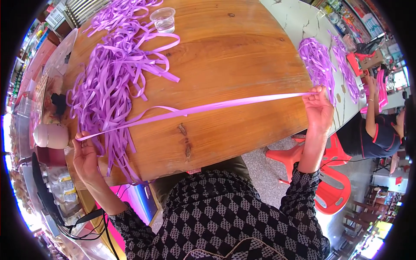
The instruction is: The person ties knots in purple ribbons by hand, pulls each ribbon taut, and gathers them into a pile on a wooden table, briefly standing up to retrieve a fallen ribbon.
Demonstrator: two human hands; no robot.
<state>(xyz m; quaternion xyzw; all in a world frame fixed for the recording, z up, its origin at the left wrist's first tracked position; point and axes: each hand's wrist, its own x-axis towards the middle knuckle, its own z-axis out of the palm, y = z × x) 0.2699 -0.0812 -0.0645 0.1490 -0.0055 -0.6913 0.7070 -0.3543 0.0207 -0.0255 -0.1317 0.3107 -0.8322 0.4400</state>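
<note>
A long purple ribbon (216,105) is stretched taut across the wooden table between my two hands. At the left, my left hand (85,158) pinches one end, beside a large tangled heap of purple ribbons (104,82). Far to the right, my right hand (318,109) has the other end pinched between thumb and fingers, past the table's right edge. Close beyond that hand lies a smaller bunch of purple ribbons (316,60) on a white marbled table.
A clear plastic cup (164,21) stands at the far side of the wooden table (225,47). Left of the table is a pinkish rounded container (51,135). Red plastic chairs (333,190) stand at the right. Another person (377,130) sits beyond them, holding something pink.
</note>
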